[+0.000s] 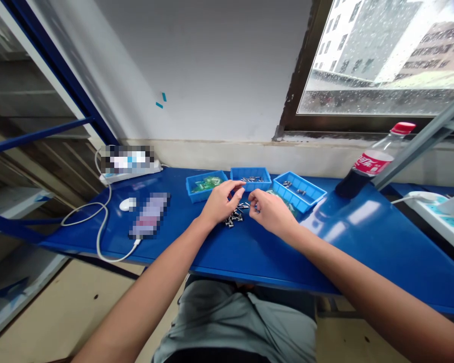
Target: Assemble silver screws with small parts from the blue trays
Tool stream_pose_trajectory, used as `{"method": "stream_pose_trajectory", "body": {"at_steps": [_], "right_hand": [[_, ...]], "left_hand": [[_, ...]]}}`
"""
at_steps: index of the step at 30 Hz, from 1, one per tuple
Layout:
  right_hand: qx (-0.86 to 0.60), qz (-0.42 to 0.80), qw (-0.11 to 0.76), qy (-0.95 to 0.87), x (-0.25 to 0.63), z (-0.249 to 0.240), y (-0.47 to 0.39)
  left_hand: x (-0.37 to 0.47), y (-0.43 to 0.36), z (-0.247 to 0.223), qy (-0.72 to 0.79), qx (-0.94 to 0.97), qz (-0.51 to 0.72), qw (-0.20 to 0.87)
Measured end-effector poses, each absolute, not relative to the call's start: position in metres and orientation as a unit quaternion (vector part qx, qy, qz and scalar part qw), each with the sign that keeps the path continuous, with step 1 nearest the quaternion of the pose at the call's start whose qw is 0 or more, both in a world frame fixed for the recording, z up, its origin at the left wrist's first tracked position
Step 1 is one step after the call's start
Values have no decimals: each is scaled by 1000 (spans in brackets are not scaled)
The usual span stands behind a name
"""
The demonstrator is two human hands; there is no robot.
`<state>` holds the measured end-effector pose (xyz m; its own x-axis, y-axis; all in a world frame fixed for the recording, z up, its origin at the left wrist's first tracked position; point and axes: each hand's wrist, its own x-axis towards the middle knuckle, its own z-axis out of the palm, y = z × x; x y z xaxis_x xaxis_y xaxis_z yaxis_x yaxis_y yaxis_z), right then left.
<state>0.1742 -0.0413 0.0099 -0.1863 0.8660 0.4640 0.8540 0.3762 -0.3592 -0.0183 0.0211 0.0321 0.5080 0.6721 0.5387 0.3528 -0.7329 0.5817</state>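
Note:
A pile of small metal screws (pixel 232 219) lies on the blue table (pixel 227 252) between my hands. My left hand (pixel 222 200) is over the left edge of the pile, thumb and forefinger curved toward each other; what they hold, if anything, is too small to name. My right hand (pixel 269 212) is just right of the pile with its fingers curled together, their tips hard to make out. Behind my hands stand a blue tray with green pieces (pixel 207 185), a middle blue tray with metal parts (pixel 250 178) and a right blue tray with a few metal parts (pixel 300 191). Greenish pieces (pixel 287 204) show beside my right hand.
A cola bottle (pixel 369 164) stands at the back right, near a grey metal bar. On the left lie a phone (pixel 150 216) with a white cable (pixel 103 237) and a white round object (pixel 127 204). Power strips (pixel 130 173) sit at both sides.

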Motion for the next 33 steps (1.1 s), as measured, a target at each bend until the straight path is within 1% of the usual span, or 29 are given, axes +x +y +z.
{"method": "stream_pose_trajectory", "body": {"at_steps": [5, 10, 13, 18, 22, 29, 33], "right_hand": [[-530, 55, 388, -752, 174, 11, -40], [-487, 75, 478, -727, 175, 17, -42], [-488, 97, 506, -704, 177, 17, -41], [-489, 122, 504, -702, 180, 12, -38], [-497, 159, 491, -698, 179, 11, -38], [-507, 165, 484, -694, 177, 16, -40], [-517, 172, 476, -690, 179, 15, -39]], "left_hand": [[-21, 23, 31, 321, 832, 383, 242], [-21, 15, 35, 296, 829, 319, 350], [-19, 11, 37, 267, 829, 307, 383], [-15, 14, 33, 274, 826, 339, 357], [-16, 20, 27, 278, 814, 359, 363], [-19, 21, 24, 294, 834, 346, 314], [-18, 22, 23, 281, 839, 352, 305]]}}
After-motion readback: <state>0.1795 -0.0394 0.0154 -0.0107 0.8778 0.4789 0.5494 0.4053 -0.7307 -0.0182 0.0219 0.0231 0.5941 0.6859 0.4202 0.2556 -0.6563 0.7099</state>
